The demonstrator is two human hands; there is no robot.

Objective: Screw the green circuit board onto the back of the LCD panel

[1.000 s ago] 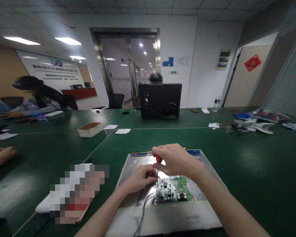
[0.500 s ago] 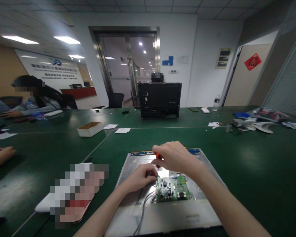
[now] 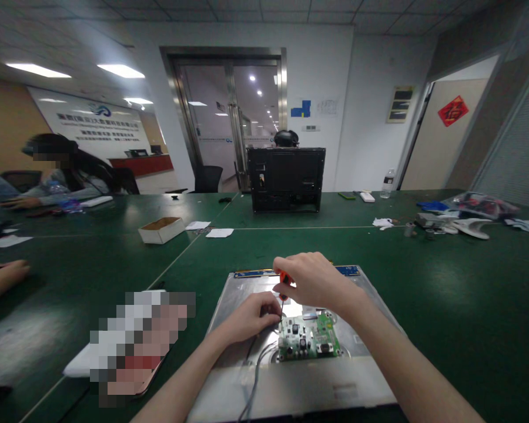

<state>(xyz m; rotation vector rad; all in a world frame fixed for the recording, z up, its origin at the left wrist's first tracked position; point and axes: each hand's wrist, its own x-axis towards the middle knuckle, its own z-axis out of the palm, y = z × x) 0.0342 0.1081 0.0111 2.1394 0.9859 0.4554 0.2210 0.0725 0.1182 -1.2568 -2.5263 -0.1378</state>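
Observation:
My right hand (image 3: 311, 279) grips a screwdriver (image 3: 284, 278) with a red and black handle. Its thin shaft points down to the upper left corner of a green circuit board (image 3: 308, 338). Beside the shaft's tip, my left hand (image 3: 258, 314) is closed, thumb and fingers pinched together; whatever they hold is too small to make out. The board lies on a silvery metal display panel (image 3: 365, 376), which has a blue strip board along its far edge. Grey cables (image 3: 254, 382) run from the board's left side towards me.
A pixelated pink and white object (image 3: 145, 346) lies to the left of the panel. Farther back are an open white box (image 3: 161, 231), paper scraps and a black monitor housing (image 3: 286, 179). Loose parts (image 3: 432, 222) sit far right. Another person's hand (image 3: 4, 276) rests at the left edge.
Almost nothing differs. Both hands and the screwdriver stay at the board's corner, and the view has shifted very slightly.

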